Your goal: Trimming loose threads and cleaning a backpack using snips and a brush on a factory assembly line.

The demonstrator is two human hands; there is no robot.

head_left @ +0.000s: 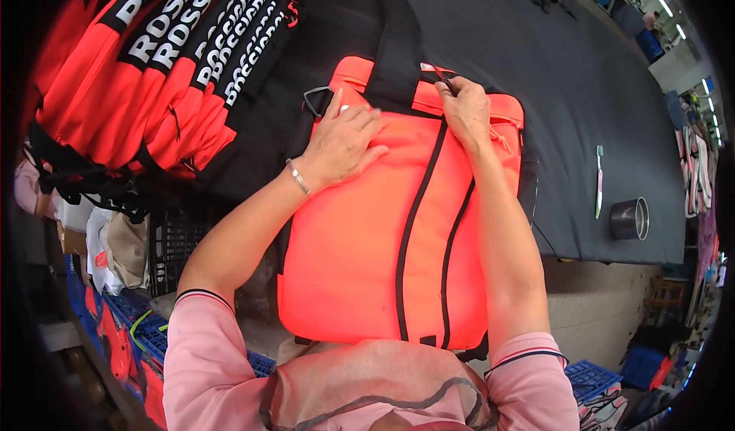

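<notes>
A bright orange-red backpack (360,232) with black trim lines lies in front of me, its lower end toward my body. A wide black strap (398,40) runs from its top edge across the dark table. My left hand (344,146) rests flat on the bag's upper left, fingers stretched out, close to a black triangular ring (316,102). At the upper right edge, my right hand (467,112) is closed around a small dark tool (452,86); its kind is mostly hidden by the fingers. A thin orange cord (501,138) hangs beside that wrist.
Several similar orange-red bags (122,109) with black-and-white bands are stacked at the left. A toothbrush (599,182) and a metal cup (630,219) lie on the dark-covered table (582,117) at the right. Below left are a black crate (170,247) and blue baskets.
</notes>
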